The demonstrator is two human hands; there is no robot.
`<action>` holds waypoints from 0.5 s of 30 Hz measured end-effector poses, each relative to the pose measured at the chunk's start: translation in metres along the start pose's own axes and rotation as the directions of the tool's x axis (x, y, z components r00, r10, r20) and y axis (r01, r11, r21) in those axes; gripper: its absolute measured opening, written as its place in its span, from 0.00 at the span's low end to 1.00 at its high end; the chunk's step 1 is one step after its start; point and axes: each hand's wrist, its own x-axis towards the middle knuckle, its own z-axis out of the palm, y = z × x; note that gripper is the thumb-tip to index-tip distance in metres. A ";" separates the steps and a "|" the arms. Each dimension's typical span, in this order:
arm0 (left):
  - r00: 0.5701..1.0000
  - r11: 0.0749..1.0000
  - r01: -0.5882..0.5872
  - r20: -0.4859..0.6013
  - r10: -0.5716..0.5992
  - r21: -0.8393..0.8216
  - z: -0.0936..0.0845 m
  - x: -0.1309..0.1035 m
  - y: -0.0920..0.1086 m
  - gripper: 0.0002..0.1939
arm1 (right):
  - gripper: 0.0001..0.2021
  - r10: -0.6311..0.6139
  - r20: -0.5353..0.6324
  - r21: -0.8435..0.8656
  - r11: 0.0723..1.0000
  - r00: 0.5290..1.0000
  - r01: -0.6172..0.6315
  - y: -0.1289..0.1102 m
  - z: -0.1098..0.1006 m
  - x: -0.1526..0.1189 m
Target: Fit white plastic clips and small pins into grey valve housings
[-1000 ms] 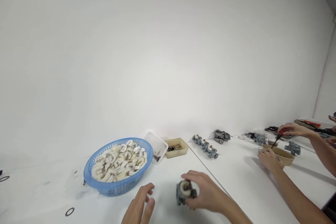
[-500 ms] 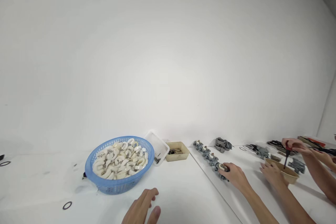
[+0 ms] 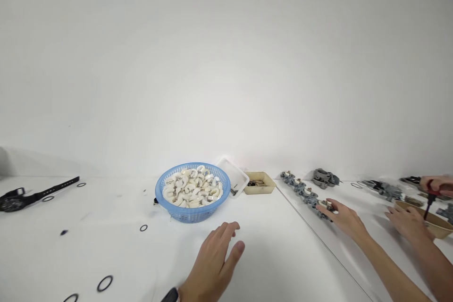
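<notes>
My left hand (image 3: 216, 255) hovers over the white table with fingers stretched and thumb apart, holding nothing. It is nearest to a blue plastic basket (image 3: 193, 215) heaped with white curved pieces (image 3: 194, 188) that have metal bits on them. My right hand (image 3: 344, 219) is at the near end of a row of grey fittings (image 3: 303, 192) topped with white pieces. Its thumb and fingers close around the nearest grey fitting with a white insert (image 3: 324, 206), which they partly hide.
A beige tray (image 3: 260, 189) holding small dark parts and a clear lid (image 3: 233, 175) stand behind. More grey parts (image 3: 323, 178) lie by the wall. At right, a co-worker's hands hold a red-handled screwdriver (image 3: 430, 198) and a tan bowl (image 3: 442, 232). Black rings (image 3: 105, 283) and a watch (image 3: 21, 199) lie left.
The view has swung left, bringing the watch and more black rings into sight. More of my left hand shows, still open. My right hand stays at the row's near end.
</notes>
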 end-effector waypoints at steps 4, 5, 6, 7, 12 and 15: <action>1.000 1.000 0.015 0.017 -0.015 0.002 -0.005 0.001 0.003 0.21 | 0.41 0.014 -0.056 0.013 1.000 0.998 -0.014 -0.002 -0.005 -0.008; 1.000 1.000 0.017 0.017 -0.017 0.006 -0.005 0.001 0.003 0.21 | 0.40 0.015 -0.079 0.018 1.000 0.997 -0.014 -0.004 -0.007 -0.011; 1.000 1.000 0.019 0.015 -0.019 0.015 -0.005 0.002 0.002 0.20 | 0.38 0.014 -0.096 0.025 1.000 0.995 -0.011 -0.007 -0.009 -0.013; 1.000 0.999 0.020 0.011 -0.020 0.026 -0.004 0.002 0.000 0.19 | 0.35 0.006 -0.102 0.034 0.999 0.995 -0.003 -0.011 -0.010 -0.015; 1.000 0.996 0.013 -0.020 -0.011 0.091 0.004 0.001 -0.007 0.16 | 0.26 -0.127 -0.007 0.109 0.986 0.992 0.127 -0.053 0.001 -0.028; 0.999 0.992 0.035 -0.013 -0.033 0.118 0.006 0.002 -0.010 0.18 | 0.27 -0.373 0.062 0.160 0.919 0.926 0.360 -0.093 0.025 -0.042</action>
